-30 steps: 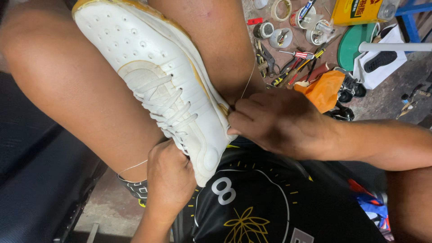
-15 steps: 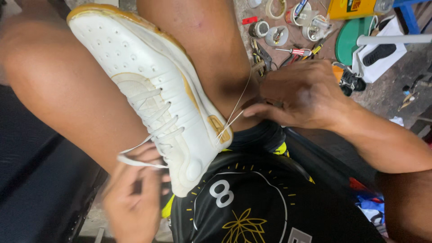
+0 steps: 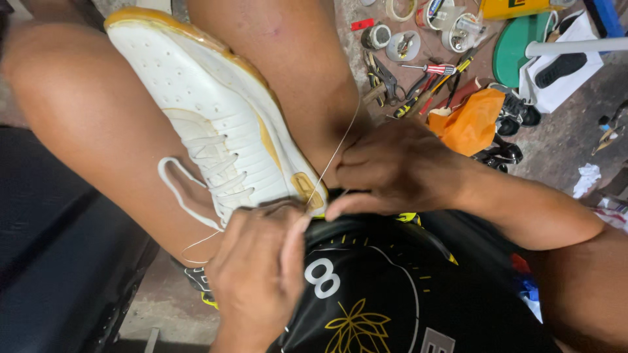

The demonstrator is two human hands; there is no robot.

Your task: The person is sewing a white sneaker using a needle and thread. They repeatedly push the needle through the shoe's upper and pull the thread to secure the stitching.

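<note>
Both hands pinched a thin thread at the heel of a white shoe: left hand below, right hand beside; the shoe's toe pointed away toward the upper left.

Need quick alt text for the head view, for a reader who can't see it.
Both hands work thin thread at the heel of a white sneaker held between bare knees: left hand below, right hand beside it. Tools litter the floor behind.

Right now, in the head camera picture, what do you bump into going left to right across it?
White shoe → left hand → thread → right hand → orange bag → green lid → crumpled white paper.
</note>
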